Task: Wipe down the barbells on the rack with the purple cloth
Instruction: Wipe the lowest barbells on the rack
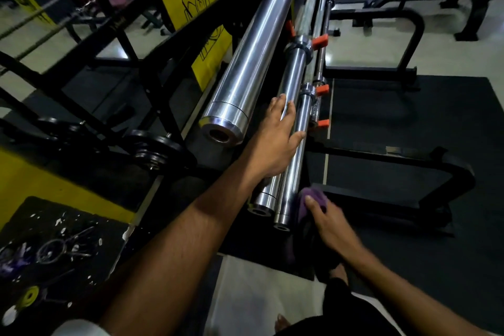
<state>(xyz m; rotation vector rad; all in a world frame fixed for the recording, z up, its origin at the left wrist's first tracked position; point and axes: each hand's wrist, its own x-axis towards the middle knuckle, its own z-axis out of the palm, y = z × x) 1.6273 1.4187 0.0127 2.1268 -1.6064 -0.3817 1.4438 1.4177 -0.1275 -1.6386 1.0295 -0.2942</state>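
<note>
On rack (403, 161): 3 barbell sleeves (293, 161), left hand (275, 142) spread flat, right hand (324, 219) pinching 1 purple cloth (313, 196).

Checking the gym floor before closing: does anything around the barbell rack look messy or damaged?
Yes. The black mat at lower left is flecked with white specks and its white-edged corner looks torn. The barbells themselves lie orderly on the rack.

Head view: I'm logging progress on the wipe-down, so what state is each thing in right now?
Left hand: open, fingers straight, resting on the middle barbell sleeve.
Right hand: holding the purple cloth.
Purple cloth: bunched, pressed against the thin barbell near its end.
Thin barbell: lying on the rack.
Middle barbell: lying on the rack.
Thick barbell: lying on the rack, untouched.
</note>
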